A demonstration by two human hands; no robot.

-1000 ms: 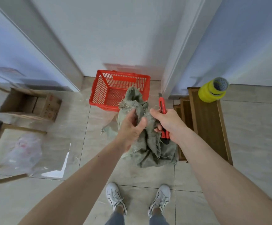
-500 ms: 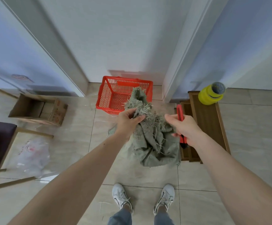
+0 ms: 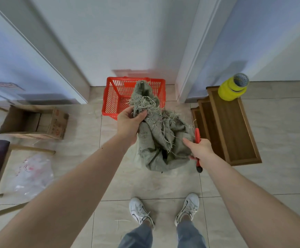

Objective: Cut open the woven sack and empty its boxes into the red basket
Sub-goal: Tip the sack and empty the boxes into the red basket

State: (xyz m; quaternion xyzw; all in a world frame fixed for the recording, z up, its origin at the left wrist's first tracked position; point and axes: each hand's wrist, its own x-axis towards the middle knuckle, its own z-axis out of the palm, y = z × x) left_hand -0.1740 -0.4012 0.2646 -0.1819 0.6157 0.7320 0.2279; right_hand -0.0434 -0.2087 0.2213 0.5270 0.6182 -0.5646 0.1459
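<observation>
Tiled floor, pale beige, with white walls and a door frame at the far end. Going left to right: an open cardboard box (image 3: 36,122) lies on its side far left with a crumpled plastic bag (image 3: 33,174) nearer the camera, then the red basket (image 3: 113,97) sits against the wall dead ahead, then a set of wooden trays (image 3: 233,129) with a yellow tape roll (image 3: 233,88) on the back end.

Woven sack (image 3: 160,140) hangs between the 2 hands, long axis running up and away toward the basket, its frayed cut mouth at the top overlapping the basket's rim in this view. Left hand (image 3: 129,124) grips the frayed top edge, fingers curled into the fabric. Right hand (image 3: 201,151) is lower and nearer the body, wrapped round a red utility knife (image 3: 197,147) while its fingertips touch the sack's side. Hands are well apart.

My guess is the cutting's done and the tipping comes next: the basket lies straight ahead past the sack's mouth, and the left hand is the nearer one to it. Can't see any boxes from here, so no idea if they're inside.
</observation>
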